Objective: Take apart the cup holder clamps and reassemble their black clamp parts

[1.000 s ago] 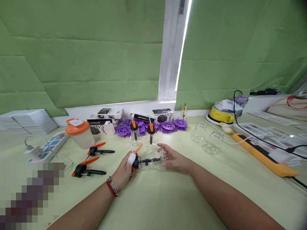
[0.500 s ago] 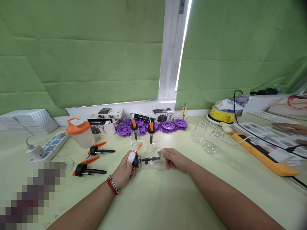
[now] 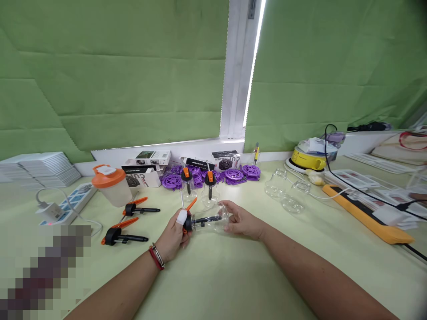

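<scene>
A clear plastic bottle (image 3: 213, 221) lies sideways just above the pale green table (image 3: 233, 275), held between both hands. My left hand (image 3: 173, 238), with a white wrap on one finger and a red bracelet at the wrist, grips the black pump cap with its orange lever (image 3: 188, 219) at the bottle's left end. My right hand (image 3: 240, 221) clasps the bottle's body from the right. Behind them stand two more clear bottles with black and orange pump caps (image 3: 209, 184).
Two loose pump heads (image 3: 122, 237) lie at the left by an orange-lidded cup (image 3: 111, 185) and a power strip (image 3: 63, 205). Purple discs (image 3: 233, 174) and boxes line the back wall. Clear bottles (image 3: 287, 195), a yellow device (image 3: 308, 159) and an orange bar (image 3: 367, 215) sit right.
The bottle has been drawn slightly left and my right hand's fingers have shifted on it. A co-worker's hand at the far right edge has pulled back.
</scene>
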Available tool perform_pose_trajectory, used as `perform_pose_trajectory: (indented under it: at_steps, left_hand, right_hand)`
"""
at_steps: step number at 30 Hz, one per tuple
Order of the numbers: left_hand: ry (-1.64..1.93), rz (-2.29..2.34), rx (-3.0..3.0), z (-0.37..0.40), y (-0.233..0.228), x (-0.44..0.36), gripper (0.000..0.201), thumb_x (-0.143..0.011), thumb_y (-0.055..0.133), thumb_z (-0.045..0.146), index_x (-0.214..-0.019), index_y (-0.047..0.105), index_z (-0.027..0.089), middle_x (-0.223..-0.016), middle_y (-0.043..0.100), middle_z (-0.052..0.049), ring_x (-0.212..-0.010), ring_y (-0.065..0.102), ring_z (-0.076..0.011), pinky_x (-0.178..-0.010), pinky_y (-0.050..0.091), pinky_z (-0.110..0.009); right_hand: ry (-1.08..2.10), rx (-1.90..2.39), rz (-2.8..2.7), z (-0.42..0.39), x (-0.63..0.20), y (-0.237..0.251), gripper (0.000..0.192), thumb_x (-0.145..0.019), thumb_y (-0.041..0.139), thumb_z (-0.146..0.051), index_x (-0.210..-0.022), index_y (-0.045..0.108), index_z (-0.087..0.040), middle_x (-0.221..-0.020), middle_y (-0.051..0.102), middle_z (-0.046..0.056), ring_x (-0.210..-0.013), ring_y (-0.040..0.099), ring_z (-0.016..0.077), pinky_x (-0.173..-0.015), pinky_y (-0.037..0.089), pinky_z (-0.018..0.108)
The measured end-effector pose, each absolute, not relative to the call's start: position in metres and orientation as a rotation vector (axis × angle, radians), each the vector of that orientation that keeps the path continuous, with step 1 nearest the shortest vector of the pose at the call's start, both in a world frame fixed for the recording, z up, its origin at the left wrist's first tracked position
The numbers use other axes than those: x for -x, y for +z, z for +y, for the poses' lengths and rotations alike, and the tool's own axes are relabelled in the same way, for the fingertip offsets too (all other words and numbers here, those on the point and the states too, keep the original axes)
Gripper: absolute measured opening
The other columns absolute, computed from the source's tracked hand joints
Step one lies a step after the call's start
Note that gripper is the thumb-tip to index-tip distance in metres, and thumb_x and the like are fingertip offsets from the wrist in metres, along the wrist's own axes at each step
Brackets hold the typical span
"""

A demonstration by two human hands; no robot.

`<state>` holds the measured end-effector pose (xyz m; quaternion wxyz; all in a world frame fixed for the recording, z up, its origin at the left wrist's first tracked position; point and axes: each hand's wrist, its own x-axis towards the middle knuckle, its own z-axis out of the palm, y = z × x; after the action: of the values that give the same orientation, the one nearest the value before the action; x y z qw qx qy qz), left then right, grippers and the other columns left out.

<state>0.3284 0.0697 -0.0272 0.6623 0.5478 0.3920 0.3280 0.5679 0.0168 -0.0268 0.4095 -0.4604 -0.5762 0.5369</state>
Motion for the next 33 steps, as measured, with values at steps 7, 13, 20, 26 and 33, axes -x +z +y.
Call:
perform_pose_trajectory:
  at_steps: [7,13,20,26,33]
  left_hand:
    - [0.752,0.866,-1.237,0.0702,-0.0292,-0.3282,0.047,-0.082,0.035,0.065,-0.091,0.044,0.020,-0.052,0.045,0.007,-0.034,0.022,-0.0045,-0.034,0.026,-0.019]
    - [0.741,0.831,-1.360,0.0693,-0.0301,-0.3280,0.046,-0.083,0.035,0.064,-0.090,0.043,0.020,-0.053,0.044,0.007,-0.034,0.025,-0.0052,-0.033,0.028,-0.019]
    - [0.748,0.853,-1.292,0.0700,-0.0314,-0.3278,0.047,-0.082,0.033,0.065,-0.092,0.045,0.020,-0.052,0.045,0.007,-0.034,0.023,-0.0053,-0.034,0.027,-0.019]
    - [0.756,0.848,-1.283,0.0702,-0.0312,-0.3280,0.048,-0.082,0.035,0.065,-0.093,0.044,0.020,-0.051,0.046,0.007,-0.035,0.023,-0.0054,-0.034,0.027,-0.020]
    - [0.757,0.871,-1.315,0.0697,-0.0310,-0.3274,0.046,-0.082,0.035,0.065,-0.088,0.044,0.020,-0.050,0.044,0.007,-0.034,0.025,-0.0057,-0.032,0.026,-0.019]
  right_hand:
    - [1.295,1.206,-1.470,0.0156,-0.5657,-0.0249,0.074,-0.068,0.069,-0.051,-0.131,0.039,-0.025,-0.111,0.054,0.008,-0.061,0.050,0.0065,-0.044,0.035,0.017]
    - [1.371,1.312,-1.414,0.0160,-0.5636,-0.0272,0.062,-0.079,0.051,-0.060,-0.126,0.046,-0.020,-0.089,0.060,0.005,-0.043,0.040,0.0037,-0.037,0.027,0.018]
    - [1.280,1.175,-1.500,0.0143,-0.5637,-0.0237,0.084,-0.064,0.075,-0.046,-0.135,0.034,-0.030,-0.118,0.053,0.007,-0.053,0.044,0.0033,-0.043,0.034,0.017]
    - [1.339,1.288,-1.455,0.0158,-0.5652,-0.0231,0.064,-0.079,0.050,-0.060,-0.128,0.044,-0.019,-0.090,0.062,0.006,-0.049,0.047,0.0063,-0.039,0.029,0.018]
    - [1.348,1.223,-1.488,0.0167,-0.5624,-0.0267,0.053,-0.081,0.053,-0.055,-0.119,0.048,-0.019,-0.086,0.061,0.004,-0.042,0.039,0.0029,-0.039,0.026,0.018]
